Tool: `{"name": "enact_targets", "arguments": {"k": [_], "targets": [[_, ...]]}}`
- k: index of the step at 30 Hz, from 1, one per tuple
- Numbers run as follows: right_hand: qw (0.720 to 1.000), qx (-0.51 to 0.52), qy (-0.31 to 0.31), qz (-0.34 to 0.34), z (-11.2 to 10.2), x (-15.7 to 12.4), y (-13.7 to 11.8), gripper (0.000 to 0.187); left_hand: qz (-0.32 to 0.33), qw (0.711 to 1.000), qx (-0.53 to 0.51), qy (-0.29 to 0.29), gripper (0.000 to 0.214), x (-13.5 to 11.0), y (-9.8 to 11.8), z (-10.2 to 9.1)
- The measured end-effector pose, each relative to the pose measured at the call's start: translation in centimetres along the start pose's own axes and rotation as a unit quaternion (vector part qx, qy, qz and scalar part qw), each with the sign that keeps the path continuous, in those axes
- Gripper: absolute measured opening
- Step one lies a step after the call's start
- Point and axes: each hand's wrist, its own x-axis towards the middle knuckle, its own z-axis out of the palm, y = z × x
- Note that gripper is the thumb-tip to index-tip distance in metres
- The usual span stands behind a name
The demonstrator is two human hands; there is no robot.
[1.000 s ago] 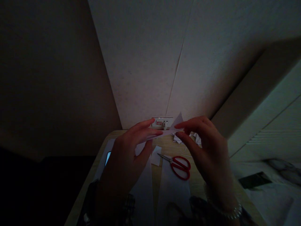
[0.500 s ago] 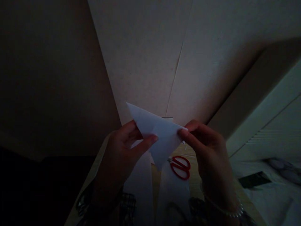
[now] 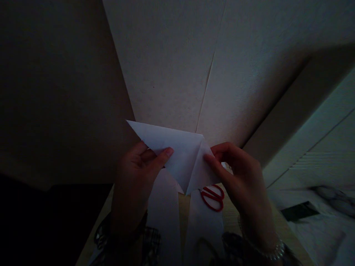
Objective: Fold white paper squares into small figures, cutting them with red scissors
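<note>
A folded sheet of white paper (image 3: 177, 151) is held up above the table between both hands. My left hand (image 3: 138, 173) pinches its left part, thumb on the face toward me and fingers behind. My right hand (image 3: 235, 171) grips the right part, where a creased flap slants down to a lower point. Beneath the right side of the paper lie red-handled scissors (image 3: 213, 198); their blades are mostly hidden. They rest partly on a white paper strip (image 3: 203, 229). Another white strip (image 3: 163, 218) lies to its left.
The light wooden table (image 3: 184, 214) is narrow and stands against a pale wall (image 3: 166, 74). A dark panel (image 3: 69, 92) rises on the left. Off to the right, a dark flat rectangular object (image 3: 300, 211) lies on a pale surface.
The paper has shifted left and turned flatter. Its right corner now shows as a folded flap with a crease. My left hand has moved slightly left with it.
</note>
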Motion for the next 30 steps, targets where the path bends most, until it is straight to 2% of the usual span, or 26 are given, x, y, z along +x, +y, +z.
{"name": "enact_targets", "arguments": {"k": [5,10,13,15,16,19,22,25,30], "targets": [[0.997,-0.067,0.028,-0.039,0.9,-0.7,-0.2,0.006,0.011,1.0,0.0,0.007,0.019,-0.2,0.1,0.1],[0.999,-0.009,0.039,-0.032,1.2,-1.0,-0.1,0.027,0.022,0.999,0.018,0.018,0.012,-0.6,0.3,0.1],[0.999,0.014,0.004,-0.048,0.1,-0.6,0.0,0.026,0.031,0.999,0.025,0.02,0.012,-0.5,0.1,0.1],[0.994,-0.033,-0.031,-0.098,-1.2,-0.4,0.2,0.016,0.033,0.999,0.024,0.025,0.013,-0.3,0.0,0.1],[0.988,-0.064,-0.051,-0.134,-1.8,-0.3,0.3,0.017,0.032,0.999,0.024,0.029,0.013,-0.3,0.0,0.0],[0.951,-0.151,-0.107,-0.246,-3.3,-0.2,0.7,0.034,0.024,0.999,0.015,0.04,0.011,-0.3,0.0,0.1],[0.912,-0.209,-0.16,-0.315,-3.3,-0.2,1.0,0.044,0.02,0.998,-0.024,0.05,0.014,-0.4,0.2,0.2],[0.895,-0.22,-0.16,-0.353,-2.5,-0.3,0.8,0.034,0.011,0.997,-0.061,0.052,0.016,-0.4,0.2,0.4],[0.897,-0.206,-0.117,-0.372,-1.8,-0.4,0.1,0.027,0.007,0.994,-0.104,0.043,0.01,-0.4,0.1,0.6]]}}
